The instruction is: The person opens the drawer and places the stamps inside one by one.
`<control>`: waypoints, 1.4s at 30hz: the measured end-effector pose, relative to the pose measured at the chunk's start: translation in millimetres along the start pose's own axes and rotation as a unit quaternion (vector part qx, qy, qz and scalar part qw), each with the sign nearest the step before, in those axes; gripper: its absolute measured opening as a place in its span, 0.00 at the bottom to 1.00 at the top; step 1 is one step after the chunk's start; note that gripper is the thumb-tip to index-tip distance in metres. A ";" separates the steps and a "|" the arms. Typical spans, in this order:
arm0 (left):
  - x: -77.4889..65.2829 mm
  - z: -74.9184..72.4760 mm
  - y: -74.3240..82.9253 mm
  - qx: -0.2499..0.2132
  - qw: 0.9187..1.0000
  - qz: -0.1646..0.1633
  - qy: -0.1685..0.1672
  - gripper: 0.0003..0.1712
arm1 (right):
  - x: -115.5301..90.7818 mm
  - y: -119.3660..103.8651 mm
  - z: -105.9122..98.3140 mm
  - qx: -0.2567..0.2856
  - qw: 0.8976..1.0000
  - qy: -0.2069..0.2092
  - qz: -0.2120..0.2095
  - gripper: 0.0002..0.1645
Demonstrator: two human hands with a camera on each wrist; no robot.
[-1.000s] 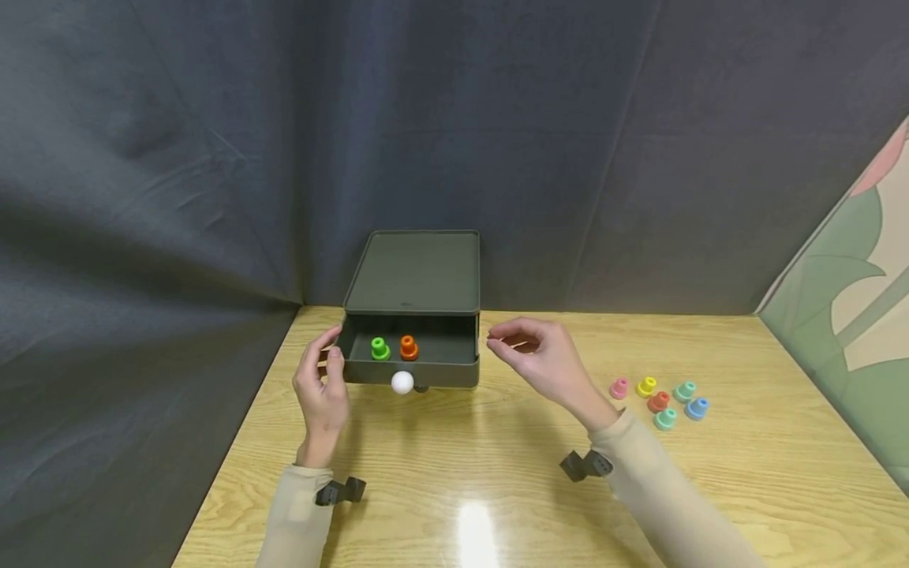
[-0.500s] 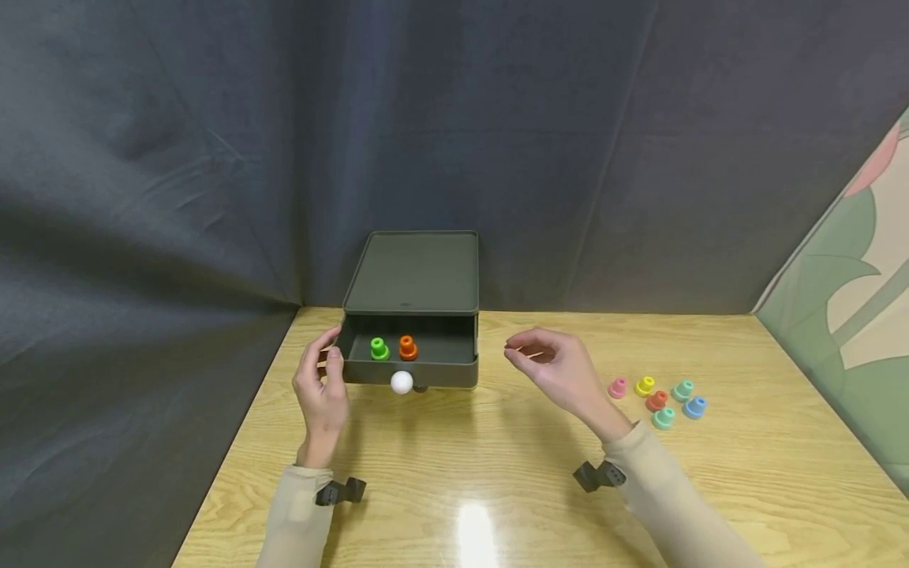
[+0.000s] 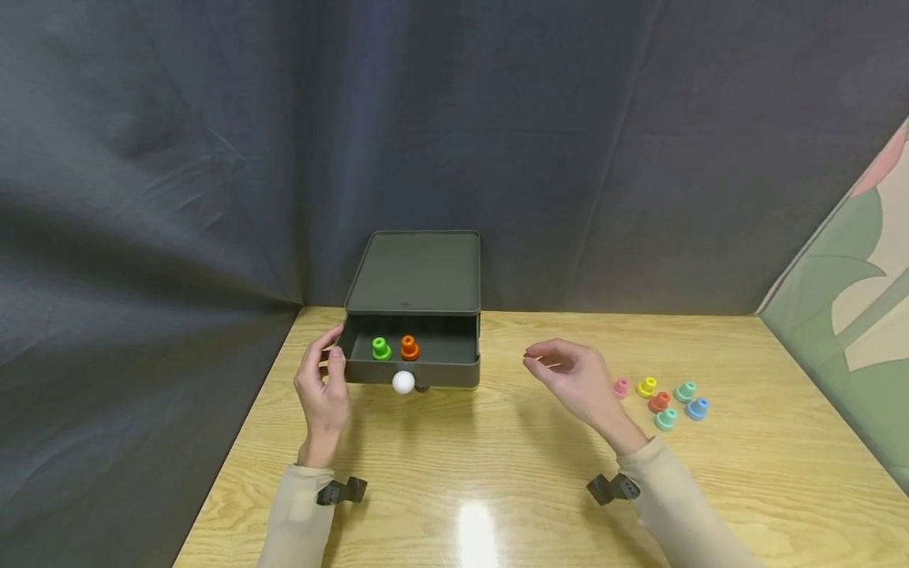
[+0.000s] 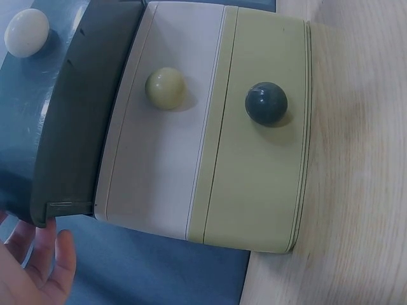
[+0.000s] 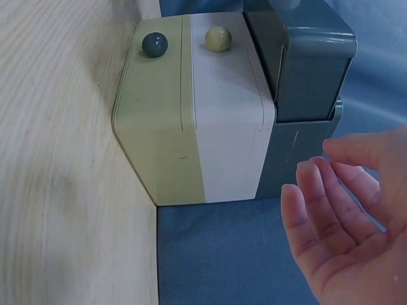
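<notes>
A small chest of drawers (image 3: 426, 272) stands against the curtain, its dark top drawer (image 3: 443, 374) pulled out, with a white knob (image 3: 403, 383). Inside stand a green peg (image 3: 381, 349) and an orange peg (image 3: 409, 348), both with flared bases and hollow tops. My left hand (image 3: 323, 398) rests with its fingers and thumb against the left side of this drawer. Its fingers (image 4: 43, 257) show at the drawer's corner in the left wrist view. My right hand (image 3: 571, 379) hovers right of the drawer, fingers loosely bent and holding nothing.
Right of my right hand several flared pegs stand on the wooden table (image 3: 440, 465): pink (image 3: 621, 387), yellow (image 3: 647, 386), red (image 3: 660, 402), blue (image 3: 697, 408) and two mint ones. Below the top drawer, a white drawer (image 4: 165, 146) and a pale green drawer (image 4: 257, 171) are closed.
My right hand has moved away from the drawer's right side, rightward and slightly nearer to me, toward the loose pegs. My left hand and the drawer have stayed in place.
</notes>
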State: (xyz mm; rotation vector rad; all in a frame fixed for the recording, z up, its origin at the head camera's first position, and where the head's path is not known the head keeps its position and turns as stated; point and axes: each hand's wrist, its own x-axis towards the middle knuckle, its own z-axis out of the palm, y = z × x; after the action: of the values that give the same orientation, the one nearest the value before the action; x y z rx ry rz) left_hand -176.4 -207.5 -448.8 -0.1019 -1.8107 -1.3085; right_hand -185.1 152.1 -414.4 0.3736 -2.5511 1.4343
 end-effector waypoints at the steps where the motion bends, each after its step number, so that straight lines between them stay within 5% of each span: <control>1: -0.2 0.1 0.0 0.000 1.000 -0.001 0.000 0.19 | -1.2 1.6 -1.0 -0.001 1.000 0.003 0.001 0.08; 24: -0.1 0.1 -0.5 0.003 1.000 0.006 -0.004 0.19 | -23.5 45.7 -30.7 -0.050 0.997 0.034 0.037 0.11; 42: 0.0 -0.2 -0.1 0.002 1.000 -0.003 -0.006 0.19 | -34.4 87.1 -71.4 -0.043 0.992 0.038 0.114 0.24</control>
State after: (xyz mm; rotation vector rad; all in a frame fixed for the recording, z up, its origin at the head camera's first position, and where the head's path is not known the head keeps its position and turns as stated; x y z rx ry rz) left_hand -176.2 -207.7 -448.8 -0.1034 -1.8247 -1.3105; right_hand -176.4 261.1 -458.1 0.0118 -2.6506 1.3748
